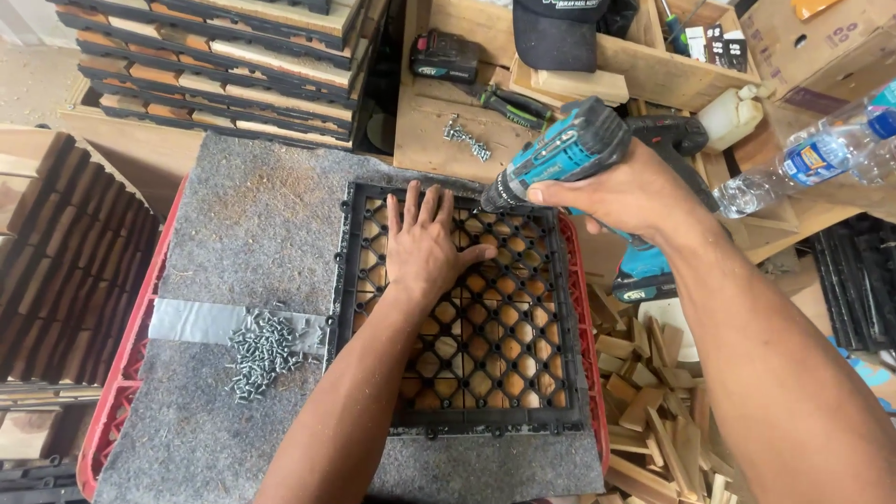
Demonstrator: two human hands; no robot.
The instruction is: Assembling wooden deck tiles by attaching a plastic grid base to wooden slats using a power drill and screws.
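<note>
Fingers of the left hand (pixel 425 245) lie spread flat on the stiff grid tile (pixel 464 317); right hand (pixel 627 193) clenches the heavy-looking drill (pixel 560 154) at two o'clock, best gripped by its handle.

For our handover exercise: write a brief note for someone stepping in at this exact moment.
Left hand: flat on the black plastic grid tile, pressing it to the grey felt mat.
Right hand: grip closed on the teal cordless drill, tip at the tile's top edge.
Loose screws lie left of the tile.
Done: tile laid grid-up over wooden slats.
Left: cannot tell which screws are driven.
</note>
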